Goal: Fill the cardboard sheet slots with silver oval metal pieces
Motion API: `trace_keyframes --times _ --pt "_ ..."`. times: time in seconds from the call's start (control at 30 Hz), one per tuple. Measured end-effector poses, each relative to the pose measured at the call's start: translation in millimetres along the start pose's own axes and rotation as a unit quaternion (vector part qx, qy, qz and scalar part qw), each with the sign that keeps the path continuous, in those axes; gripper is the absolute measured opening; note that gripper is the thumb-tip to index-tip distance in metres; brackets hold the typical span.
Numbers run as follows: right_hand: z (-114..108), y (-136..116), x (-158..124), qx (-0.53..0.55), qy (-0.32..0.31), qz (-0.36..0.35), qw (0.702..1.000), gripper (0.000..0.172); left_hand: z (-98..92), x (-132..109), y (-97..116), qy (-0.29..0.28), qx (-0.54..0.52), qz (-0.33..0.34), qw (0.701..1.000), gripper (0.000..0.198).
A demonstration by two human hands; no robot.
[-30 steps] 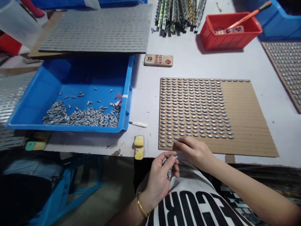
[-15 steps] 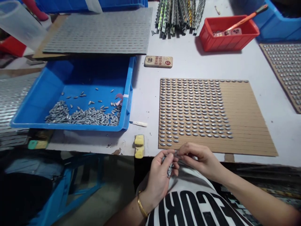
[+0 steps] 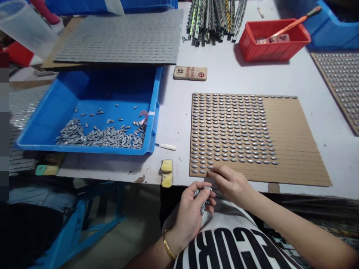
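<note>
Several small silver oval pieces (image 3: 202, 208) are held in my left hand (image 3: 193, 209), whose fingers curl round them just below the table edge. My right hand (image 3: 231, 183) is closed in a pinch at the lower edge of a brown grooved board (image 3: 291, 138), beside the bottom row; its fingertips hide whatever they hold. Rows of silver oval pieces (image 3: 228, 127) cover the left part of this board. More loose silver pieces (image 3: 105, 137) lie in the blue bin (image 3: 92, 149) at the left.
A grey slotted board (image 3: 120, 37) rests across the bin's back. Near the front edge are yellow blocks (image 3: 166, 173). Behind stand a red box (image 3: 269, 52) with a brush and a bundle of strips (image 3: 213, 22). Another filled board (image 3: 342, 82) lies far right.
My right hand has moved away from my left hand, up to the board's bottom row. My left hand stays nearly in place, still round its pieces.
</note>
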State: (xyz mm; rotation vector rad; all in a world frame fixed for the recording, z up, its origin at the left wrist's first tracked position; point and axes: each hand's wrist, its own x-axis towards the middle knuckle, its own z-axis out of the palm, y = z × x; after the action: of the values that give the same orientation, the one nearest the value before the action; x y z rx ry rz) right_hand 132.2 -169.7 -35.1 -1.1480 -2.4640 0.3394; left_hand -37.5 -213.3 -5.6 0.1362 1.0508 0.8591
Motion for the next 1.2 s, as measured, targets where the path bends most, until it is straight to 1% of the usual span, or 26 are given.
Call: trace_keyframes --times 0.07,0.13,0.17,0.2,0.23,0.3,0.37,0.4,0.43,0.47,0.5,0.57,0.63,0.7,0.73,0.8,0.83,0.9,0.97,1.0,1.07,1.2 --pt "-3 0 1 0.041 0.010 0.019 0.999 0.027 0.4 2 1 0.006 -0.001 0.011 1.000 0.025" --pt "-11 -1 2 0.128 0.015 0.060 0.990 0.024 1.9 4 1 0.011 -0.005 0.024 1.000 0.027" --pt "-16 -2 2 0.183 0.009 0.090 0.979 0.022 3.1 5 1 0.010 -0.005 0.029 1.000 0.027" --pt "-21 -4 3 0.243 -0.003 0.125 0.962 0.018 4.4 6 1 0.008 -0.002 0.034 0.999 0.026" --pt "-25 -6 3 0.302 -0.022 0.162 0.939 0.015 5.8 7 1 0.008 0.003 0.040 0.999 0.025" --pt "-33 -9 3 0.413 -0.057 0.227 0.880 0.013 8.7 9 1 0.009 0.019 0.050 0.999 0.021" --pt "-36 -11 2 0.496 -0.075 0.265 0.824 0.015 11.1 12 0 0.005 0.041 0.058 0.997 0.019" --pt "-37 -10 1 0.522 -0.077 0.274 0.804 0.016 12.2 13 -1 0.001 0.053 0.060 0.997 0.019" --pt "-38 -9 1 0.534 -0.079 0.279 0.794 0.017 13.1 14 -1 -0.005 0.065 0.060 0.996 0.019" --pt "-39 -7 1 0.533 -0.081 0.281 0.794 0.018 14.0 15 -1 -0.011 0.075 0.057 0.995 0.020" --pt "-41 -5 0 0.519 -0.082 0.279 0.804 0.018 15.0 15 -1 -0.015 0.082 0.053 0.995 0.020" --pt "-44 -2 0 0.464 -0.076 0.254 0.845 0.016 17.1 16 0 -0.018 0.085 0.044 0.995 0.021" --pt "-47 -2 -1 0.391 -0.069 0.198 0.896 0.014 19.4 17 0 -0.021 0.083 0.041 0.995 0.021" --pt "-49 -3 -3 0.311 -0.068 0.130 0.939 0.024 21.0 18 0 -0.027 0.079 0.042 0.996 0.021" --pt "-49 -4 -4 0.272 -0.071 0.101 0.954 0.030 21.3 18 0 -0.030 0.079 0.041 0.996 0.021" --pt "-49 -6 -6 0.218 -0.084 0.068 0.970 0.037 20.7 19 -2 -0.036 0.083 0.034 0.995 0.021" --pt "-49 -7 -6 0.213 -0.090 0.067 0.971 0.037 20.0 19 -3 -0.039 0.086 0.028 0.995 0.021" --pt "-50 -6 -6 0.250 -0.103 0.089 0.959 0.029 18.3 18 -4 -0.047 0.085 0.015 0.995 0.022" --pt "-53 -6 -4 0.317 -0.109 0.128 0.934 0.016 17.4 18 -3 -0.047 0.073 0.003 0.996 0.023" --pt "-54 -5 -4 0.348 -0.108 0.147 0.920 0.013 17.3 17 -3 -0.043 0.067 0.000 0.997 0.022" --pt "-56 -5 -3 0.394 -0.105 0.172 0.897 0.013 17.2 17 -2 -0.034 0.059 -0.004 0.998 0.020" --pt "-56 -4 -5 0.436 -0.109 0.202 0.870 0.013 14.8 16 -4 -0.043 0.072 -0.002 0.997 0.019"
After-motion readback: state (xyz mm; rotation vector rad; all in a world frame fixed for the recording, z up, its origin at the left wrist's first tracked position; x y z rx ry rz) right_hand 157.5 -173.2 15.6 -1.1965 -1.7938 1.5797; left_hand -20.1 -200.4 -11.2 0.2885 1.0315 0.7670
